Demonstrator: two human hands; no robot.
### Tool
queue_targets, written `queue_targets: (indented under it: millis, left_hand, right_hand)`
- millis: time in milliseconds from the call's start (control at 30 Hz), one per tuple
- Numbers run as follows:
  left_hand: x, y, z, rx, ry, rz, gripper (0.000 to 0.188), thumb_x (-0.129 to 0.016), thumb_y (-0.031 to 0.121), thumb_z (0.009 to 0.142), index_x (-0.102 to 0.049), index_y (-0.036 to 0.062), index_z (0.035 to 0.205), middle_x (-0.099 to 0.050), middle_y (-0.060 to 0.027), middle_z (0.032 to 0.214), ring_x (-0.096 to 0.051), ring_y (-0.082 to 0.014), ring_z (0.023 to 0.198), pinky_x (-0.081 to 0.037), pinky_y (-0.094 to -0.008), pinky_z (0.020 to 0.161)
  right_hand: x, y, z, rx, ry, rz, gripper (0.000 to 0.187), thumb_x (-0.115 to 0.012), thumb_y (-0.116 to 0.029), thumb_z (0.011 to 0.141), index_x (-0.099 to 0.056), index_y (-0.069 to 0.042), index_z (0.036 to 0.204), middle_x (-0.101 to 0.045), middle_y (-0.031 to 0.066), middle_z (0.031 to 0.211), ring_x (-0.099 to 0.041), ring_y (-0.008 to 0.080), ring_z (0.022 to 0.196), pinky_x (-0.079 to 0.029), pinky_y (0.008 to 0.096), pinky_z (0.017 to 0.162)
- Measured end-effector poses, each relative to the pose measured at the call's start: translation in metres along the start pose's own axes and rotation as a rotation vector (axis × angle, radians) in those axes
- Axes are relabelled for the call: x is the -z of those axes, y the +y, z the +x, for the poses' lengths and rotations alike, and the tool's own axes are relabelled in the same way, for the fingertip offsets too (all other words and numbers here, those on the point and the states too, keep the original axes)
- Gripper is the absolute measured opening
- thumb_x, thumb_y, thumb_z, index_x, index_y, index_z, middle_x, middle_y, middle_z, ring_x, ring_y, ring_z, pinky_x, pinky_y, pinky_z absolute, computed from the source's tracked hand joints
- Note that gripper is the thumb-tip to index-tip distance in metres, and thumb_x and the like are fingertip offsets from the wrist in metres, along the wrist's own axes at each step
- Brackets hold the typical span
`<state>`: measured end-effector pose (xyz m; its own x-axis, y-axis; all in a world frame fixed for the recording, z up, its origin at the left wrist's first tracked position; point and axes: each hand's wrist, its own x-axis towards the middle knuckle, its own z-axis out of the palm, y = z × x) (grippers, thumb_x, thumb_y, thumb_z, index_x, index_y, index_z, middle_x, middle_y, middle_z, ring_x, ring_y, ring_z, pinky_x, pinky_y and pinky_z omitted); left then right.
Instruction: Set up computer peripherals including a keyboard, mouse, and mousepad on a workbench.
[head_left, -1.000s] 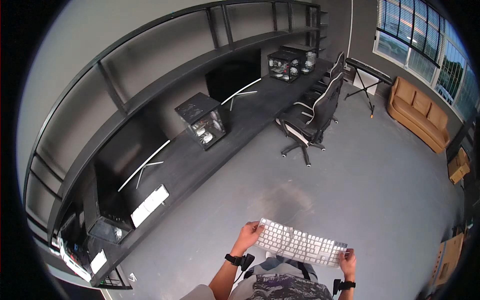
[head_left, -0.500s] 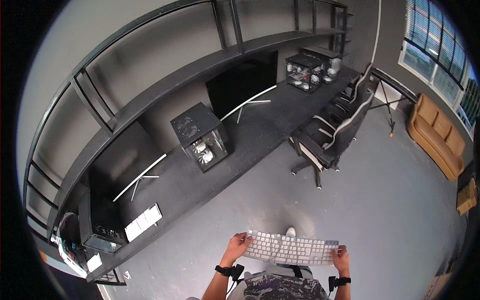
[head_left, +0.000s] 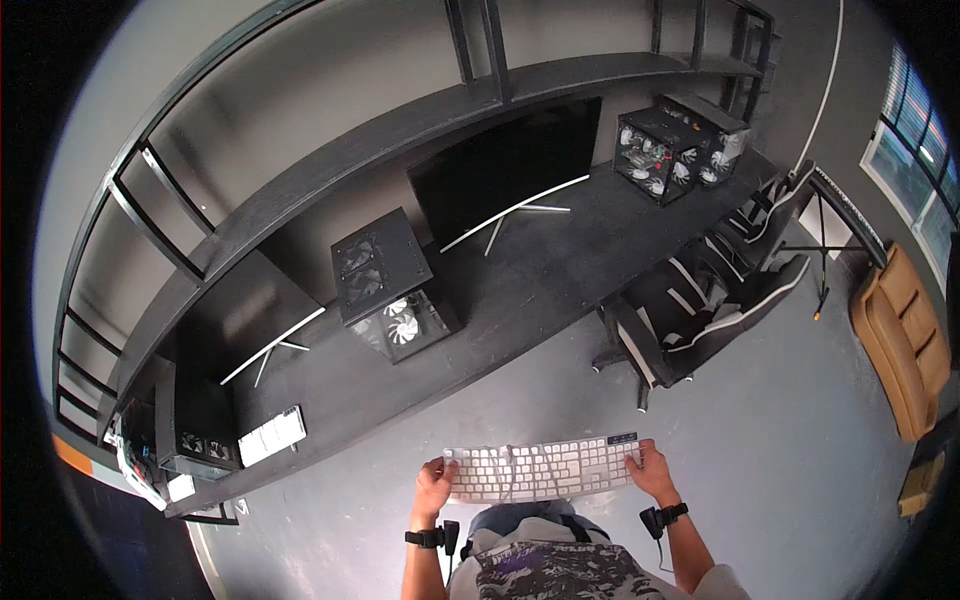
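Note:
A white keyboard [head_left: 540, 472] is held level in front of my body, above the grey floor. My left hand [head_left: 433, 484] grips its left end, thumb on top. At its right end my right hand [head_left: 652, 470] is closed on the edge in the same way. What looks like a cable lies across the keys, left of the middle. Black straps with small dark devices sit on both wrists. Another white keyboard [head_left: 272, 436] lies on the black desk [head_left: 500, 310] ahead on the left, apart from my hands.
On the desk stand a large monitor [head_left: 510, 170], a second monitor [head_left: 235, 315], and several black computer cases, one [head_left: 385, 285] between the monitors. Gaming chairs [head_left: 690, 310] line the desk's right part. A brown sofa [head_left: 900, 340] stands at far right. A black shelf [head_left: 350, 140] runs above the desk.
My hands have lifted the keyboard slightly and shifted left in view, and its right end has risen. The view has moved nearer to the desk and chairs.

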<state>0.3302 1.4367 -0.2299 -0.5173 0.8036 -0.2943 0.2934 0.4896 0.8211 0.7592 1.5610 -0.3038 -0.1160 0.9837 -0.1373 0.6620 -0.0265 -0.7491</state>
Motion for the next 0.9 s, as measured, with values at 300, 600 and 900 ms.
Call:
queue_targets:
  millis: [300,600,900]
  left_hand:
    - [-0.036,0.041,0.064,-0.126,0.022,-0.036,0.035,-0.063,0.031,0.091,-0.068,-0.0035,0.096,-0.068,-0.0168,0.078,-0.064,-0.0227,0.074,-0.050,-0.0364,0.069]
    - [-0.085,0.085,0.158,-0.079,-0.152,-0.013,0.036,-0.061,0.030,0.093,-0.067,-0.0031,0.104,-0.071,-0.0199,0.093,-0.069,-0.0259,0.090,-0.051,-0.0368,0.080]
    - [-0.168,-0.031,0.238,0.010,-0.162,-0.203,0.045,-0.063,0.033,0.090,-0.063,-0.0032,0.117,-0.067,-0.0227,0.114,-0.064,-0.0349,0.109,-0.048,-0.0397,0.094]
  right_hand:
    - [0.022,0.015,0.060,0.008,-0.077,-0.095,0.043,-0.070,-0.025,0.085,-0.048,0.003,0.109,-0.065,0.0212,0.080,-0.067,0.0377,0.076,-0.054,0.0431,0.067]
    - [0.035,0.046,0.131,0.021,0.063,-0.144,0.045,-0.068,-0.023,0.084,-0.051,0.005,0.114,-0.064,0.0324,0.101,-0.063,0.0480,0.094,-0.051,0.0537,0.083]
    - [0.020,0.054,0.240,0.220,0.125,-0.255,0.032,-0.066,-0.011,0.080,-0.054,0.000,0.106,-0.065,0.0264,0.094,-0.064,0.0454,0.093,-0.052,0.0504,0.079]
